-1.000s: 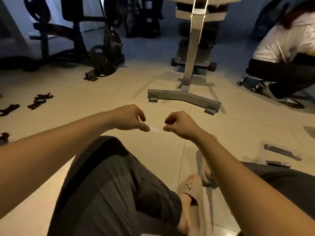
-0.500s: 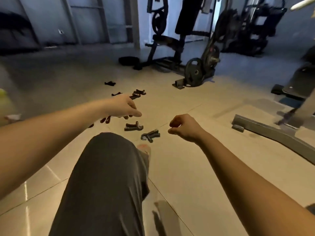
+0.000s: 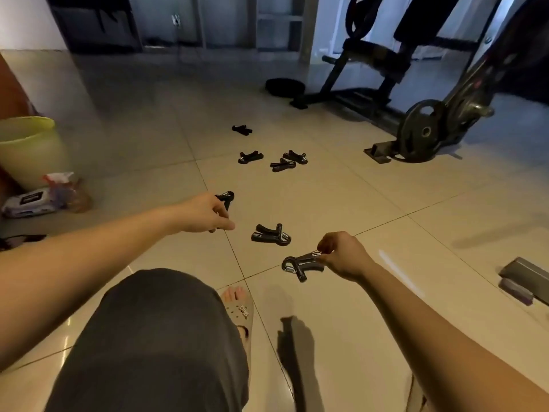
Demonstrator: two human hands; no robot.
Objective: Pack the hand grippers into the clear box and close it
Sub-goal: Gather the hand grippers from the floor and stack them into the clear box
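Right hand point(image 3: 341, 257), just right of frame centre, pinches the handle tips of a hand gripper point(image 3: 301, 264) and holds it above the tiled floor point(image 3: 386, 203). Its long axis runs left from the fingertips, coil end farthest away. Left hand point(image 3: 205, 214), centre left, has its fingers curled round a second gripper point(image 3: 226, 199), whose looped end pokes out above the knuckles. Between the two hands a third gripper point(image 3: 271, 234) lies on the tiles, lengthwise left to right, about equally near each. The far grippers point(image 3: 282, 165) lie scattered higher up. The clear box is out of view.
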